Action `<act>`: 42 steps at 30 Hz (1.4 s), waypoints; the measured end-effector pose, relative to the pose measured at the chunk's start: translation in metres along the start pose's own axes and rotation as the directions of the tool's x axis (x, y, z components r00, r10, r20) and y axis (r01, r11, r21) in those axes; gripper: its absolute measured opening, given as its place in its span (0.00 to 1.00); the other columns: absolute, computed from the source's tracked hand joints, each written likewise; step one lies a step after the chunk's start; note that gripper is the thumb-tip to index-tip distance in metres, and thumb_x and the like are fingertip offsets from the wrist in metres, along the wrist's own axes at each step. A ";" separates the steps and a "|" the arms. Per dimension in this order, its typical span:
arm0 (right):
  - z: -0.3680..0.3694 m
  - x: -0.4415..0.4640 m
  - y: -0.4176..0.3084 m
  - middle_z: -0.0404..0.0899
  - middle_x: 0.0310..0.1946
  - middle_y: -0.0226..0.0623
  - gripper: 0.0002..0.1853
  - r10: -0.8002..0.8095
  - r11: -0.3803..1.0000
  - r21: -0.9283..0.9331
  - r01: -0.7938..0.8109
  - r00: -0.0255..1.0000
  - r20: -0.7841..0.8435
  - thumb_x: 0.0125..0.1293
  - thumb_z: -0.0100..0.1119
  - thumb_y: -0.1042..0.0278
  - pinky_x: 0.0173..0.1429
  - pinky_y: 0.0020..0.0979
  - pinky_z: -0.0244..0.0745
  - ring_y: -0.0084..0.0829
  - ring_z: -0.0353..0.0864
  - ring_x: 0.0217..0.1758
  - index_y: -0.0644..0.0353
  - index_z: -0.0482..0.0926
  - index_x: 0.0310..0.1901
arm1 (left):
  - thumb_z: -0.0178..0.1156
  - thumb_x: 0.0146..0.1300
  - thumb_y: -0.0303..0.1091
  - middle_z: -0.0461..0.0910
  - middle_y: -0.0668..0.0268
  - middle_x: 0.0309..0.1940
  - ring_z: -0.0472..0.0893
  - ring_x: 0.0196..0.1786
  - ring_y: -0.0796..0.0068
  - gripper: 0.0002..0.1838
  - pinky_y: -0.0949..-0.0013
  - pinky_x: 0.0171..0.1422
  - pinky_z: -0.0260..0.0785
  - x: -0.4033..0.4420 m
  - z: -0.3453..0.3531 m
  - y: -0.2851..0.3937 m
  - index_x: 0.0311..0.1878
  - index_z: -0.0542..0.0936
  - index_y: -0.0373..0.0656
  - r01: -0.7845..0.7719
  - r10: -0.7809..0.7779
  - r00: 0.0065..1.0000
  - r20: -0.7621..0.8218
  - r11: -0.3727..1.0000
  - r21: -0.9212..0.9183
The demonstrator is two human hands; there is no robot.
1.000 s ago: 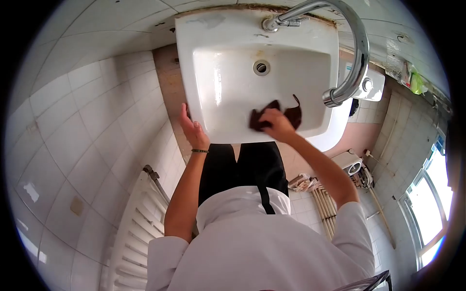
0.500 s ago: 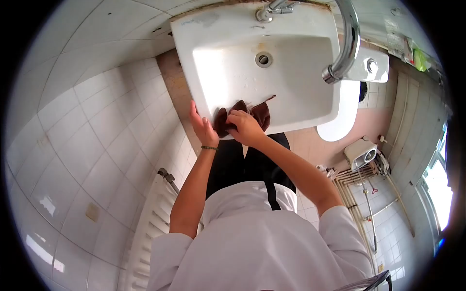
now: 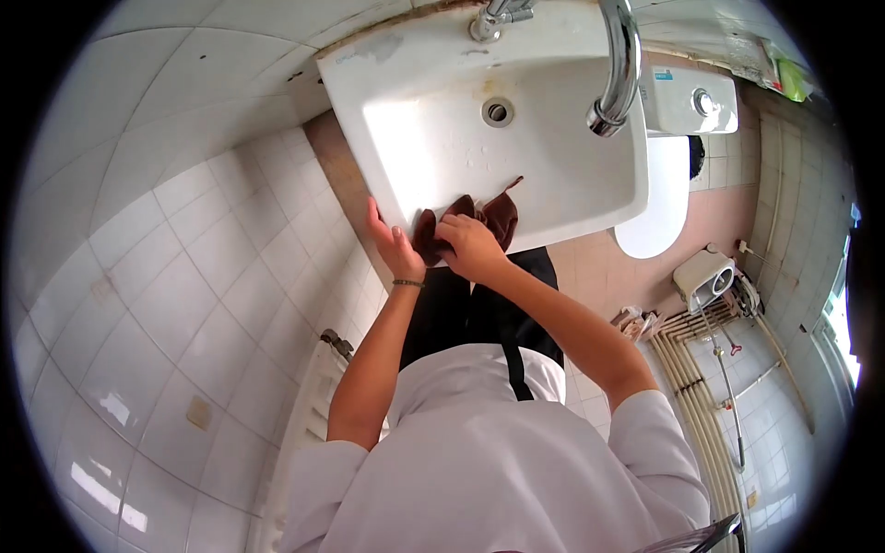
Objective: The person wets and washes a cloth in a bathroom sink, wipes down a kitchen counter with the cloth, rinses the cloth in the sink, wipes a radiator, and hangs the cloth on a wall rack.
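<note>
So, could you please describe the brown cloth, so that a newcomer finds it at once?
Look for the white sink with the curved metal faucet. At the basin's near side, the right hand is holding the brown cloth, bunched up. Its dark colour stands out against the white basin, and one thin tail sticks out.

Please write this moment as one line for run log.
right hand: holding brown cloth at sink's near edge | left hand: open, beside sink

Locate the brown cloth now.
In the head view, the brown cloth lies at the near edge of the sink, left of centre, under the right hand, beside the left hand.
</note>
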State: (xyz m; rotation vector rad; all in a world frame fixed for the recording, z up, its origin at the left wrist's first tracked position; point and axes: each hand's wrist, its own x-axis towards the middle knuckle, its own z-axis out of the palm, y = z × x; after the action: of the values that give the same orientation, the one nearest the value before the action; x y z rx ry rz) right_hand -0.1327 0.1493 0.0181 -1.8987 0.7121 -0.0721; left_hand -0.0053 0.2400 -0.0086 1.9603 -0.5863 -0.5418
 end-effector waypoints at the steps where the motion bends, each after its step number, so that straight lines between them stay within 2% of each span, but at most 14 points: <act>1: 0.000 0.004 0.003 0.78 0.39 0.45 0.11 0.017 1.000 -0.009 -0.017 0.999 -0.038 0.50 0.65 0.75 0.51 0.47 0.75 0.50 0.79 0.48 0.60 0.75 0.35 | 0.35 0.72 0.72 0.59 0.45 0.74 0.60 0.76 0.49 0.51 0.53 0.80 0.49 0.001 0.002 0.000 0.76 0.57 0.29 -0.006 0.006 1.000 -0.009 1.000 -0.004; 6: 0.030 0.039 0.036 0.77 0.41 0.45 0.13 0.147 0.980 -0.102 -0.171 0.966 -0.212 0.52 0.65 0.76 0.52 0.48 0.75 0.51 0.77 0.50 0.61 0.73 0.39 | 0.38 0.72 0.71 0.57 0.47 0.74 0.58 0.77 0.51 0.50 0.53 0.81 0.47 -0.002 -0.001 -0.007 0.77 0.55 0.30 0.019 -0.019 1.000 0.006 1.000 -0.007; 10: 0.034 0.055 0.034 0.77 0.41 0.46 0.13 0.257 0.962 0.013 -0.273 0.888 -0.380 0.52 0.64 0.76 0.52 0.49 0.75 0.52 0.77 0.50 0.61 0.72 0.39 | 0.37 0.73 0.70 0.58 0.46 0.73 0.59 0.77 0.51 0.50 0.53 0.80 0.47 -0.005 -0.002 -0.009 0.77 0.56 0.30 0.012 -0.012 1.000 -0.001 0.999 0.030; 13: 0.047 0.035 0.026 0.77 0.37 0.48 0.12 0.179 0.982 0.109 -0.154 0.946 -0.270 0.51 0.62 0.77 0.49 0.48 0.74 0.53 0.78 0.47 0.63 0.71 0.37 | 0.37 0.73 0.70 0.59 0.46 0.73 0.59 0.76 0.51 0.49 0.53 0.80 0.48 -0.001 -0.001 -0.007 0.76 0.56 0.29 -0.008 0.009 1.000 -0.007 0.998 0.058; 16: 0.038 0.035 0.004 0.77 0.40 0.50 0.12 0.266 0.951 0.212 -0.227 0.947 -0.179 0.56 0.63 0.76 0.52 0.49 0.73 0.56 0.78 0.48 0.63 0.72 0.40 | 0.36 0.73 0.70 0.60 0.45 0.72 0.60 0.76 0.51 0.49 0.54 0.80 0.48 -0.002 -0.002 -0.004 0.76 0.56 0.29 -0.026 0.026 1.000 -0.008 0.998 0.056; 18: 0.055 0.074 0.021 0.75 0.44 0.54 0.13 0.184 0.930 0.365 -0.037 0.908 -0.377 0.61 0.61 0.76 0.54 0.48 0.72 0.59 0.75 0.51 0.63 0.72 0.46 | 0.36 0.73 0.70 0.60 0.45 0.72 0.61 0.76 0.50 0.50 0.54 0.80 0.48 -0.005 -0.002 -0.005 0.76 0.56 0.29 -0.018 0.018 1.000 -0.003 0.999 0.042; 19: 0.049 0.102 0.019 0.75 0.48 0.53 0.14 0.224 0.945 0.310 -0.101 0.893 -0.390 0.67 0.58 0.75 0.59 0.45 0.71 0.56 0.76 0.55 0.64 0.71 0.52 | 0.37 0.73 0.70 0.60 0.46 0.72 0.61 0.76 0.52 0.50 0.55 0.80 0.49 -0.005 -0.001 -0.006 0.76 0.56 0.29 -0.017 0.017 1.000 -0.014 0.999 0.030; 20: 0.049 0.134 0.025 0.73 0.49 0.54 0.14 0.180 0.957 0.289 -0.036 0.855 -0.487 0.68 0.57 0.74 0.60 0.46 0.70 0.57 0.74 0.56 0.64 0.70 0.53 | 0.37 0.73 0.70 0.60 0.47 0.72 0.61 0.76 0.53 0.49 0.55 0.80 0.49 -0.003 0.001 -0.010 0.76 0.56 0.29 -0.012 0.012 1.000 -0.015 1.000 -0.001; 24: 0.027 0.189 0.024 0.72 0.49 0.56 0.12 0.227 0.952 0.300 -0.063 0.802 -0.553 0.65 0.57 0.77 0.59 0.48 0.69 0.60 0.72 0.53 0.65 0.70 0.49 | 0.39 0.73 0.70 0.59 0.49 0.73 0.61 0.75 0.56 0.49 0.56 0.80 0.50 -0.007 -0.001 -0.020 0.76 0.56 0.28 0.024 -0.024 1.000 -0.009 1.000 -0.017; 27: 0.041 0.150 0.037 0.72 0.48 0.56 0.13 0.153 0.983 0.171 -0.070 0.824 -0.546 0.62 0.58 0.78 0.58 0.49 0.70 0.62 0.71 0.54 0.66 0.69 0.47 | 0.38 0.73 0.70 0.59 0.48 0.72 0.62 0.75 0.54 0.50 0.56 0.79 0.51 -0.004 0.000 -0.014 0.76 0.56 0.29 -0.007 0.007 1.000 -0.012 1.000 0.030; 30: 0.039 0.073 0.040 0.71 0.53 0.57 0.22 0.193 0.981 0.082 -0.175 0.925 -0.328 0.56 0.62 0.80 0.63 0.51 0.69 0.61 0.70 0.59 0.65 0.72 0.54 | 0.39 0.72 0.71 0.60 0.47 0.72 0.62 0.74 0.53 0.50 0.56 0.79 0.51 -0.001 0.000 -0.005 0.76 0.56 0.29 -0.002 0.003 1.000 -0.009 0.999 0.050; 32: 0.024 0.050 0.033 0.72 0.50 0.52 0.19 0.187 0.980 -0.032 -0.194 0.970 -0.156 0.55 0.63 0.80 0.62 0.49 0.71 0.56 0.73 0.57 0.64 0.72 0.50 | 0.39 0.72 0.71 0.61 0.46 0.71 0.63 0.74 0.52 0.51 0.55 0.79 0.51 -0.002 -0.002 -0.009 0.76 0.56 0.29 0.026 -0.026 1.000 0.003 0.999 0.028; 38: -0.015 0.049 0.086 0.75 0.44 0.46 0.11 0.006 0.959 -0.274 -0.073 0.972 -0.236 0.55 0.58 0.78 0.57 0.47 0.72 0.52 0.74 0.54 0.58 0.76 0.42 | 0.40 0.71 0.72 0.62 0.45 0.72 0.62 0.74 0.49 0.51 0.52 0.78 0.52 -0.004 0.000 -0.010 0.76 0.58 0.30 0.036 -0.036 0.999 -0.018 0.999 0.029; 42: -0.113 0.020 0.162 0.73 0.46 0.47 0.12 0.125 0.817 -0.492 -0.302 0.924 -0.360 0.56 0.59 0.79 0.57 0.50 0.72 0.53 0.74 0.53 0.59 0.74 0.42 | 0.43 0.73 0.68 0.62 0.46 0.72 0.63 0.74 0.50 0.47 0.53 0.78 0.53 -0.006 0.000 -0.014 0.75 0.59 0.30 0.034 -0.036 0.999 -0.029 0.998 -0.048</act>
State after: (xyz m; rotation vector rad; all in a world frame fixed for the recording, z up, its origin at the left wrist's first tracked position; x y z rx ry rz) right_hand -0.2288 0.0032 -0.0765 -2.3566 1.2714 -0.0281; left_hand -0.0077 0.2494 -0.0210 1.9335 -0.5171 -0.5432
